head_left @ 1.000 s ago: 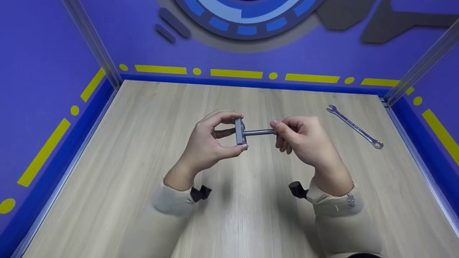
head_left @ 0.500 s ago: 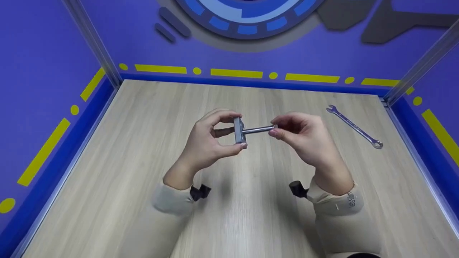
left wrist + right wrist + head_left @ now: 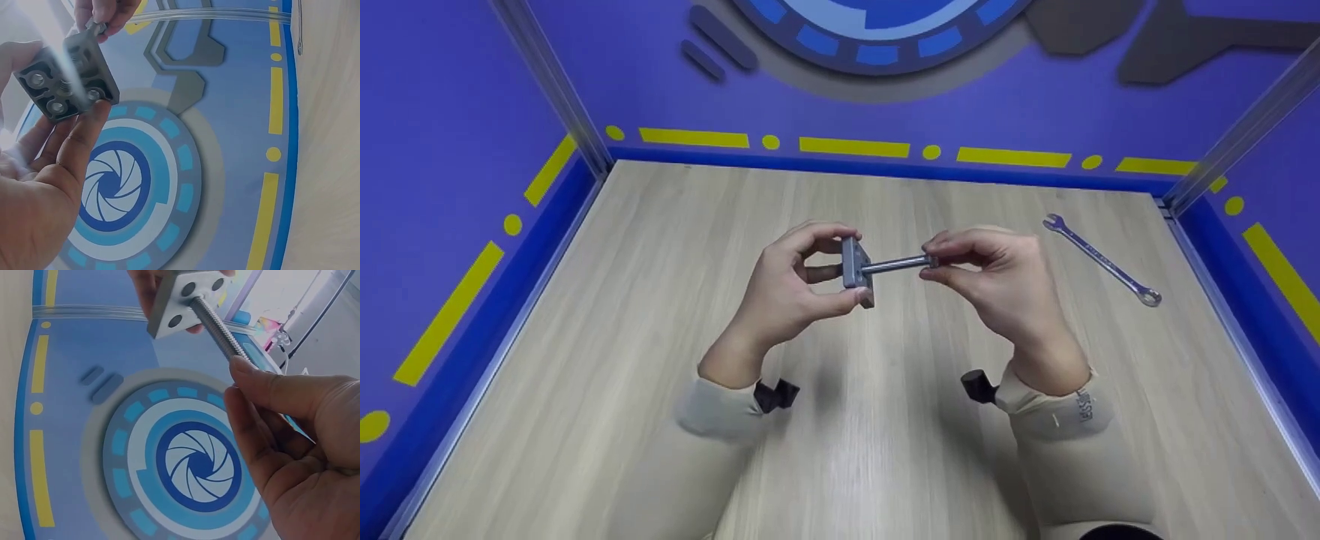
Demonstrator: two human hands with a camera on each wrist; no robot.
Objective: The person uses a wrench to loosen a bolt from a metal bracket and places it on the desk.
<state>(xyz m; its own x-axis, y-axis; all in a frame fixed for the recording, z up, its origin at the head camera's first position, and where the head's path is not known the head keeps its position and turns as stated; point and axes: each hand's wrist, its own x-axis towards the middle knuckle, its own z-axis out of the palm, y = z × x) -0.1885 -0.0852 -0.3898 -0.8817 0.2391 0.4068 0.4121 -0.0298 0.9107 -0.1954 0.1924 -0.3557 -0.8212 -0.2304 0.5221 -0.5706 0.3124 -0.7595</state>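
My left hand (image 3: 791,281) holds a square grey metal plate (image 3: 853,262) by its edges, thumb below and fingers above. In the left wrist view the back of the plate (image 3: 70,79) shows recesses and holes near its corners. A threaded bolt (image 3: 896,264) stands out from the plate's middle toward the right. My right hand (image 3: 1005,277) pinches the bolt's far end between thumb and fingers. The right wrist view shows the bolt's thread (image 3: 216,326) running into the plate's flat face (image 3: 188,301), between round holes. Both hands are raised above the table.
A combination wrench (image 3: 1102,260) lies on the wooden table (image 3: 885,450) at the right. Blue panels (image 3: 855,112) with yellow marks stand at the back and both sides. Black wrist cameras (image 3: 776,395) sit at the cuffs.
My right thumb and fingers have shifted their pinch on the bolt's end, and the bolt now slopes up slightly to the right. The plate has tilted a little. The wrench has not been moved.
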